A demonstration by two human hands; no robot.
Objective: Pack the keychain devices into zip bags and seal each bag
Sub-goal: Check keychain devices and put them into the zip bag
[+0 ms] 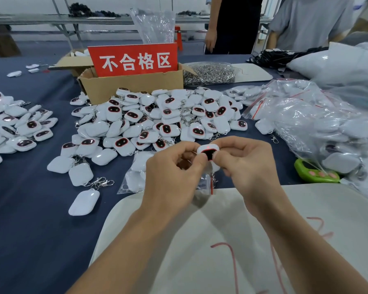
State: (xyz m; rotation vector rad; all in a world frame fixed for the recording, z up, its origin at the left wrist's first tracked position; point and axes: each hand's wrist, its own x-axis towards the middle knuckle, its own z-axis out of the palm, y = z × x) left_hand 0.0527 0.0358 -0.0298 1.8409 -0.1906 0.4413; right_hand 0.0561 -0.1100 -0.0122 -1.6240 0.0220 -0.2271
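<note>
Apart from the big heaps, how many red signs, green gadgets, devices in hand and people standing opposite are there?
Red sign: 1
Green gadget: 1
Device held by left hand and right hand: 1
People standing opposite: 2
Total: 5

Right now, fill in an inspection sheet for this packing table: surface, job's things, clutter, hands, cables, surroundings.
Surface: dark blue tablecloth, pale mat nearest.
Job's things: heap of white rounded keychain devices; clear red-striped zip bags, filled, right.
Clutter: brown cardboard box with red sign; silver metal clasp pile; green plastic gadget.
Hands: left hand and right hand both pinch one lit white keychain device.
Cables: black bundle far right, unclear.
Surroundings: two people standing behind the table.
</note>
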